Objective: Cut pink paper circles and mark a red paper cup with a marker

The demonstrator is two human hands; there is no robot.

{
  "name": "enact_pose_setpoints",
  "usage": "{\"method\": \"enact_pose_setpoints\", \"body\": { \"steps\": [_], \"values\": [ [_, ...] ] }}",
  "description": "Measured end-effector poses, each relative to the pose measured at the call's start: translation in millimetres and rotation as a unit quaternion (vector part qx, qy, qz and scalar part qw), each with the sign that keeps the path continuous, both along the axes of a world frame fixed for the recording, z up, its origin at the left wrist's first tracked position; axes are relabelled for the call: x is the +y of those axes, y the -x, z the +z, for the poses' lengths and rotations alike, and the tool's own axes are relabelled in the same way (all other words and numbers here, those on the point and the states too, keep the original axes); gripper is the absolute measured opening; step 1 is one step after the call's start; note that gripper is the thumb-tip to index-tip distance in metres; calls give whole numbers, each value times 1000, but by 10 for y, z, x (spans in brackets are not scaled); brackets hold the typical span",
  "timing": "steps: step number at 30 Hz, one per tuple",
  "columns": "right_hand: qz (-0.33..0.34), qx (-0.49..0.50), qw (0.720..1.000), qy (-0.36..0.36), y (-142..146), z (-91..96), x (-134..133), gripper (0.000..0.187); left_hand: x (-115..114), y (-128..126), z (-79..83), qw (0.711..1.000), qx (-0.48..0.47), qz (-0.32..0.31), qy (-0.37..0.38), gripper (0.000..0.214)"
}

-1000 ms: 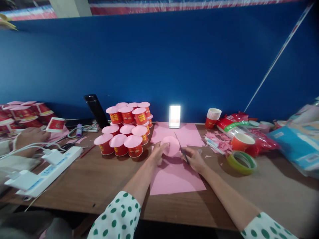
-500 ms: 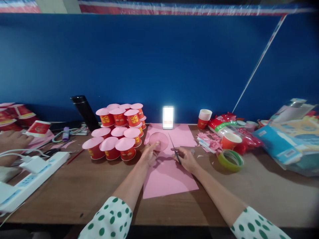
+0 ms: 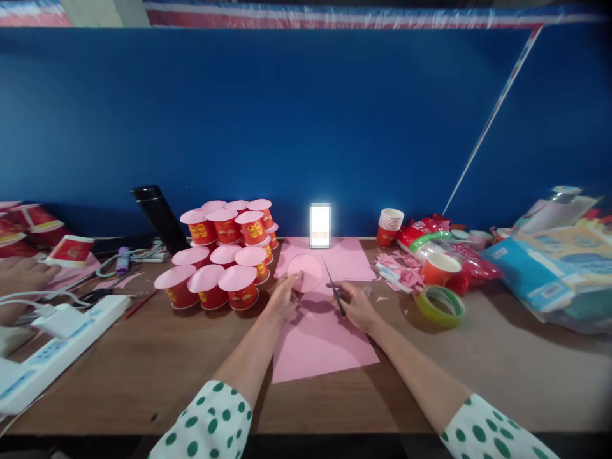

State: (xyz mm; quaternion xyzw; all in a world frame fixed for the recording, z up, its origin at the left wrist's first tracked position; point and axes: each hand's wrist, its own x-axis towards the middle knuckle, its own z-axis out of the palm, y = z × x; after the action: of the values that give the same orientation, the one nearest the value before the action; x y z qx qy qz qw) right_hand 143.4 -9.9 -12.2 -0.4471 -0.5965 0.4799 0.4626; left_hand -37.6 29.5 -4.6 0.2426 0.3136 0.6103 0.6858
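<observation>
My left hand [image 3: 285,297] is closed on a pink paper disc [image 3: 306,271], holding it up by its lower left edge above the table. My right hand [image 3: 354,303] grips a pair of scissors [image 3: 333,288], whose dark blades point up and away, just right of the disc. Both hands hover over a pink paper sheet [image 3: 321,344] lying on the brown table [image 3: 143,370]. To the left of my left hand stands a pile of red paper cups with pink lids [image 3: 222,258].
A lit phone [image 3: 320,225] leans on the blue wall. Right of it are stacked cups [image 3: 389,226], pink scraps [image 3: 404,271], an orange cup [image 3: 440,268], a green tape roll [image 3: 440,306] and bags. At left are a black flask [image 3: 160,217], a power strip [image 3: 52,347] and another person's hand [image 3: 21,277].
The view swung right and up, so everything slid left in the frame. My left hand tilted the pink disc more upright and further from me; my right hand kept the scissors.
</observation>
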Motion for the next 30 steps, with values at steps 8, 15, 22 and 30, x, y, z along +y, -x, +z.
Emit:
{"method": "enact_pose_setpoints", "body": {
  "steps": [8,15,22,30],
  "values": [
    [-1,-5,1000,-6,-2,13,-18,44,-28,-39,25,1000,9,16,13,28],
    [-2,-19,1000,-14,-9,24,-21,44,-47,-62,19,999,42,-12,-27,45],
    [-6,-41,999,-22,-8,34,-25,42,-34,-77,-41,995,97,-21,-24,52],
    [-33,-64,997,-29,-18,29,-22,37,-44,-69,-24,998,59,-31,-20,36]
  ]
}}
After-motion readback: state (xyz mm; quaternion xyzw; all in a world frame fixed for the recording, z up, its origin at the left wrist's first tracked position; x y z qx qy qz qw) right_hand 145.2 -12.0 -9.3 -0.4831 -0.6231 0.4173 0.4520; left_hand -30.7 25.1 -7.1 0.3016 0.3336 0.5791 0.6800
